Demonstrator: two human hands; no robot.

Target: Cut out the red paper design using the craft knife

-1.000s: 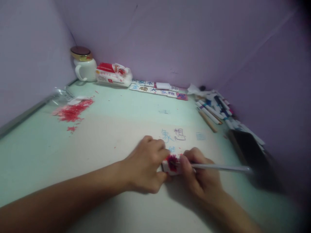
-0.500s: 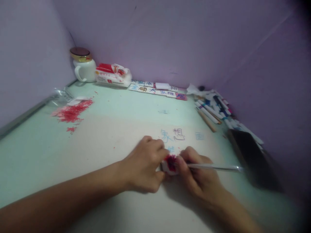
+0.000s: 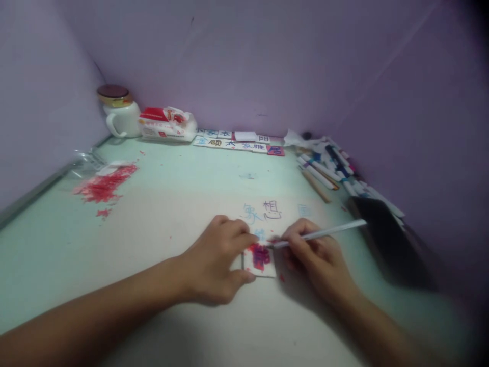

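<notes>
A small square white block lies flat on the pale table sheet, its upper face bearing a purple character with red around it. My left hand holds the block by its left side, fingertips on the far corner and thumb at the near edge. Pinched in my right hand is a slim silver carving knife, its shaft slanting up to the right. Its tip is by the block's far right corner; whether it touches is unclear. Red crumbs lie beside the block.
Characters are written beyond my hands. Red shavings and a clear bag lie left. A white mug, tissue pack and lettered tiles line the wall. Pens and a black phone are right.
My right hand has drawn back from the block's face, uncovering the character, and the knife's shaft tilts up more. My left hand keeps its hold. The view has shifted slightly.
</notes>
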